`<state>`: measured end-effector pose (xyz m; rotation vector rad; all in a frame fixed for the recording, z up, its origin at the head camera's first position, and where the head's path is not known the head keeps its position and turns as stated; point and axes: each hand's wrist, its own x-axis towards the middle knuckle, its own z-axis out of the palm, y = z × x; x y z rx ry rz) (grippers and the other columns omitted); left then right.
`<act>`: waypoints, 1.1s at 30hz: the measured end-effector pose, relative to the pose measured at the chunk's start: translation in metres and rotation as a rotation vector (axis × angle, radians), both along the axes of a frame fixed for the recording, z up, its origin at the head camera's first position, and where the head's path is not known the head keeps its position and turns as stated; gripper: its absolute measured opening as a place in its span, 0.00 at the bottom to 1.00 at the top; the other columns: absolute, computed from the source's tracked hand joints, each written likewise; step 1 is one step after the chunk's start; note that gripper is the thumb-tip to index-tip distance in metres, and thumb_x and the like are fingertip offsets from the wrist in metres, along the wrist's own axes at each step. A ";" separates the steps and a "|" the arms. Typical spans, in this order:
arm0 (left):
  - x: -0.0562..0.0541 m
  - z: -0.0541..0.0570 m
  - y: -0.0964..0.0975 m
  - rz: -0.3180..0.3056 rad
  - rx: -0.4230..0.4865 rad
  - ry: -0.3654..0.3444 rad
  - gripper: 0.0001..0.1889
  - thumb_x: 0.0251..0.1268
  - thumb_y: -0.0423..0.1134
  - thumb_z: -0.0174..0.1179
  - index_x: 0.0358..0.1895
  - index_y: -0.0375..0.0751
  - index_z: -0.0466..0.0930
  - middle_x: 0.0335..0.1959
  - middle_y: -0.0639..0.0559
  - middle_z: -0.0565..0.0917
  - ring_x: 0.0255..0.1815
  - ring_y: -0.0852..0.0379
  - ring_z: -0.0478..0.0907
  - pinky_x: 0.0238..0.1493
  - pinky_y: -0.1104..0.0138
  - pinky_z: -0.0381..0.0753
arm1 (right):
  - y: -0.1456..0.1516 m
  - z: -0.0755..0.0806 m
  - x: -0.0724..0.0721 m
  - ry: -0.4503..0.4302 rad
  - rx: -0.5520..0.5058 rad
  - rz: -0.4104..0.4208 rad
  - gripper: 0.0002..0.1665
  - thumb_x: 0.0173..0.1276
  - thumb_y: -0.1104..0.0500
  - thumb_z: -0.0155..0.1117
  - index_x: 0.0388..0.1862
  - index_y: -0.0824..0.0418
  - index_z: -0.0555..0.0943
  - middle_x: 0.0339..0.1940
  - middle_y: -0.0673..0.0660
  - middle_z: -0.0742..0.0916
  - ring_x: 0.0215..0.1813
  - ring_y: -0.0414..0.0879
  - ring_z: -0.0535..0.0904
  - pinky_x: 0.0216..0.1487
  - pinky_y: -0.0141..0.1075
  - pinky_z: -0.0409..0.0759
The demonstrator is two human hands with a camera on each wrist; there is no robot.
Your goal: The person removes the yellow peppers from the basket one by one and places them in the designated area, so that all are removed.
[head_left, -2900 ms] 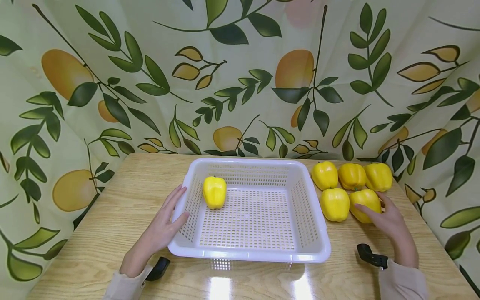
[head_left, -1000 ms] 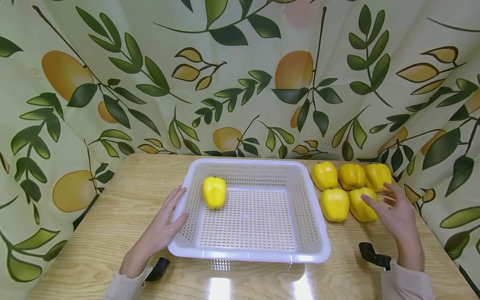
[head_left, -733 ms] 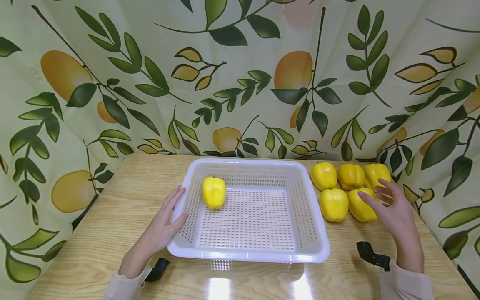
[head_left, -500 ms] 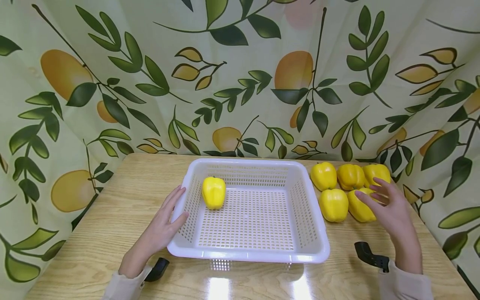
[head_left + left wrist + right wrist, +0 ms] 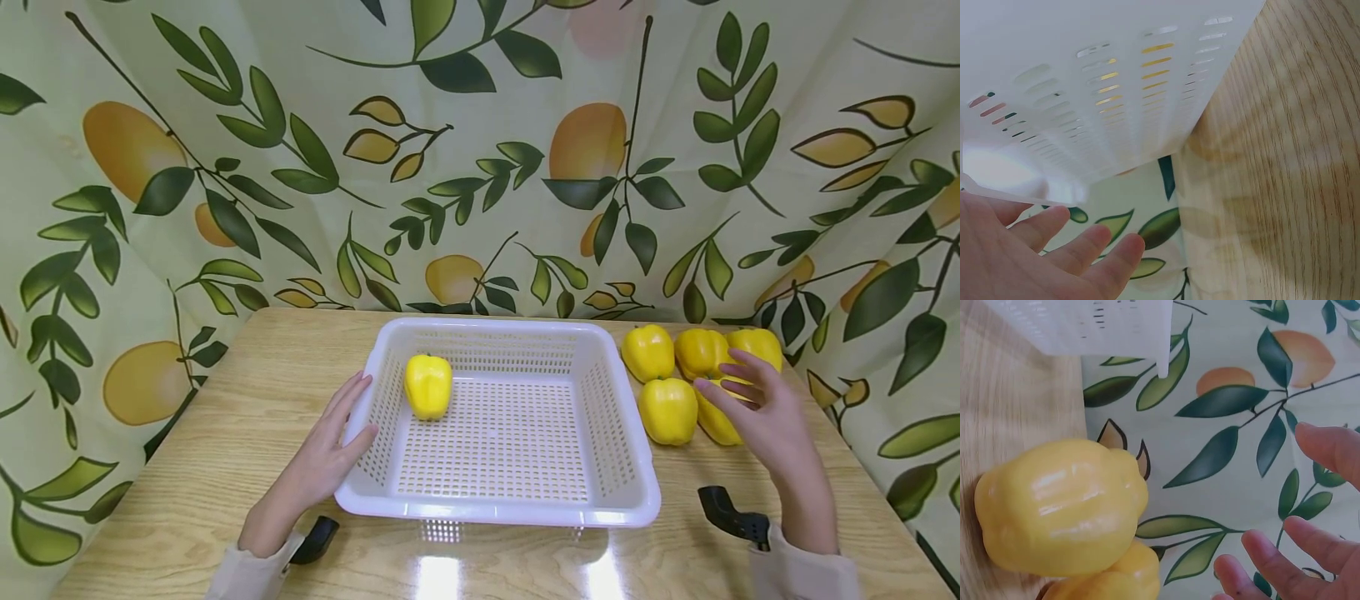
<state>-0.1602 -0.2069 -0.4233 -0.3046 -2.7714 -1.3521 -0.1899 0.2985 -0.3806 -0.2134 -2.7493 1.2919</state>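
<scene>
A white plastic basket (image 5: pixel 495 510) stands mid-table with one yellow bell pepper (image 5: pixel 428 387) inside, near its left wall. My left hand (image 5: pixel 326 454) rests on the basket's left rim with fingers extended; the left wrist view shows its fingers (image 5: pixel 1110 265) beside the slotted outer wall. On the right, my right hand (image 5: pixel 776 421) hovers with spread fingers over the front-right bell pepper (image 5: pixel 716 423), partly hiding it. A gap separates the right hand's fingers (image 5: pixel 1260 547) from the bell pepper (image 5: pixel 1063 506) in the right wrist view; nothing is held.
Beside that pepper lies another front bell pepper (image 5: pixel 668 412), close to the basket's right wall. Behind them is a back row of bell peppers (image 5: pixel 648 352). A leaf-patterned curtain (image 5: pixel 480 192) hangs along the back edge of the wooden table (image 5: pixel 300 350).
The right hand was at the front-right pepper, then lifted off and drew right; since then it has drifted left above it. The left hand, basket and peppers look unmoved.
</scene>
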 end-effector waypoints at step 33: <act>0.001 0.003 0.001 -0.004 0.008 -0.002 0.35 0.71 0.37 0.55 0.78 0.41 0.52 0.81 0.38 0.47 0.79 0.31 0.49 0.70 0.31 0.55 | -0.072 0.057 -0.012 0.135 0.018 0.255 0.43 0.69 0.46 0.65 0.77 0.57 0.61 0.70 0.67 0.74 0.65 0.66 0.73 0.61 0.62 0.75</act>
